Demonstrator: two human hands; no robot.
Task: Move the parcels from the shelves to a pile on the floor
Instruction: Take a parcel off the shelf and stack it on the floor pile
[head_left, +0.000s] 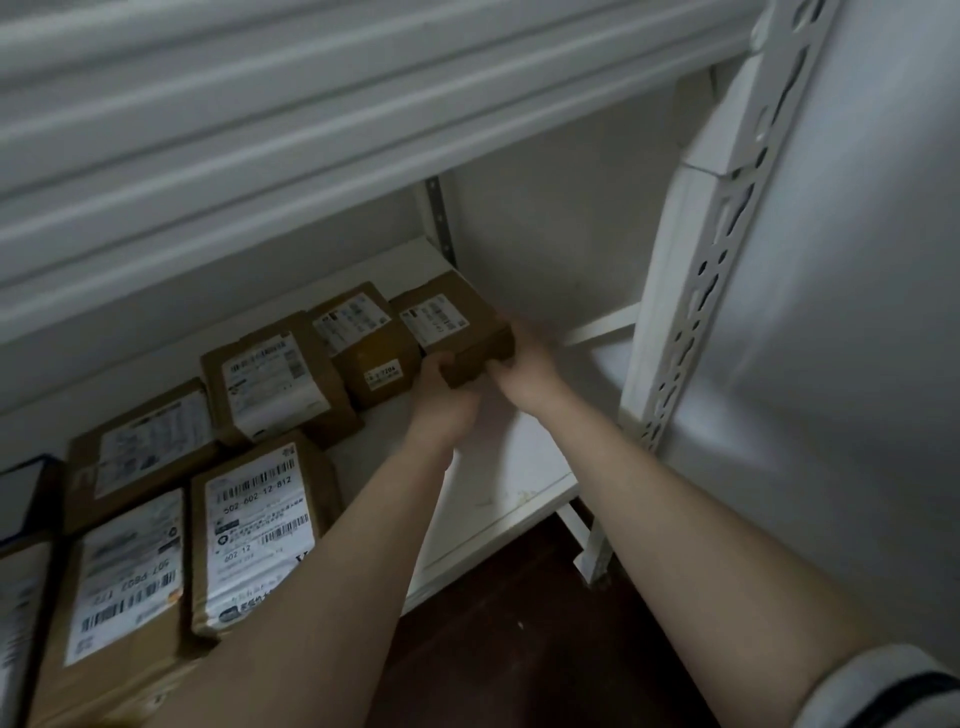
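A small brown cardboard parcel (457, 322) with a white label sits at the right end of the back row on the white shelf (519, 467). My left hand (441, 389) grips its near left corner. My right hand (524, 358) grips its near right side; that hand is blurred. Several more labelled brown parcels lie on the shelf to the left: one right beside it (363, 343), a wider one (270, 384), and a large one near the front (260, 530).
The shelf above (311, 130) hangs low overhead. A white perforated upright (727, 234) stands on the right, with a white wall behind it. Dark brown floor (519, 649) shows below the shelf's front edge. The shelf's right part is bare.
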